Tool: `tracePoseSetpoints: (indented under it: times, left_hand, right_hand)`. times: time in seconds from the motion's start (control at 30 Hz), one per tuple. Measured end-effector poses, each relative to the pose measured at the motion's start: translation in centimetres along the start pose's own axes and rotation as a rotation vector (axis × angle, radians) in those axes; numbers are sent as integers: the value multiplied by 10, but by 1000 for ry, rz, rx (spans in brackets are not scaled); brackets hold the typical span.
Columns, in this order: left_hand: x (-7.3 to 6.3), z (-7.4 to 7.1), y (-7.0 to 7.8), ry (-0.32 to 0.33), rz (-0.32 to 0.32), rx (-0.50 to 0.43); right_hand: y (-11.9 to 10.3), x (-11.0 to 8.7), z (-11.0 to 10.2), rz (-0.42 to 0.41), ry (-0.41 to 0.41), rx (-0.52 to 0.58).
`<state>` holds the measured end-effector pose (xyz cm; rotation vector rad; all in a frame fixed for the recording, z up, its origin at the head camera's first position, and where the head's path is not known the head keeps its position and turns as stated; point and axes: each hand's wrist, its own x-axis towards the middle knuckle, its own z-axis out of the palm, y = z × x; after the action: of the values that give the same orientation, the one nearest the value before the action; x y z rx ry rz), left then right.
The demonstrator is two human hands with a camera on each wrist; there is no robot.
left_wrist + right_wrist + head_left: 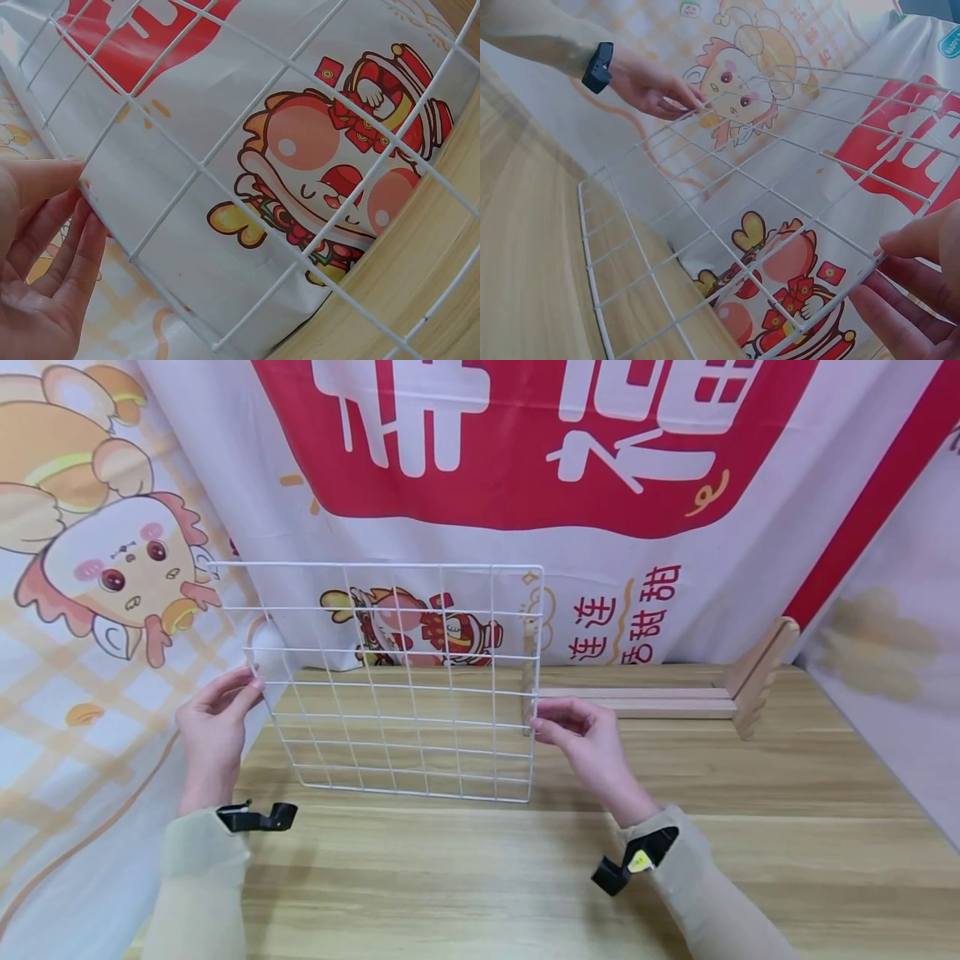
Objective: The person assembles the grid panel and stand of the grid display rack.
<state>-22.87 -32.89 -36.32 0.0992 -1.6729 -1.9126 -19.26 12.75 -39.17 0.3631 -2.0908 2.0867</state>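
White grid, pinched by left hand, right hand; left wrist view shows only 1 hand.

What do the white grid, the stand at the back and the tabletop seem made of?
The white grid looks like metal wire with a smooth white coating: its lines are thin, straight and evenly coloured. The stand is likely pale matte wood, judging by its tan colour. The tabletop could be wood or satin laminate; its grain streaks fit either.
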Motion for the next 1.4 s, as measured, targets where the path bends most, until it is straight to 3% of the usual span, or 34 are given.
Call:
tracePoseSetpoints:
  times: [0.33,0.53,0.63,0.9,1.07,1.4]
  left_hand:
    - [-4,-4,-2,50,33,-98]
    - [-8,-2,4,82,11,1]
    - [-13,4,13,122,56,36]
    - [-33,35,39,202,285,56]
    - [-45,51,46,156,291,144]
    - [-52,67,45,-15,200,305]
  right_hand:
    - [3,-5,4,-125,-29,-44]
    - [-1,-4,6,-109,-31,-59]
    - [-11,-7,7,-88,-39,-66]
    - [-23,-11,8,-105,-45,-76]
    - [-22,-11,8,-98,-46,-79]
    - [-23,-11,7,-100,-53,-84]
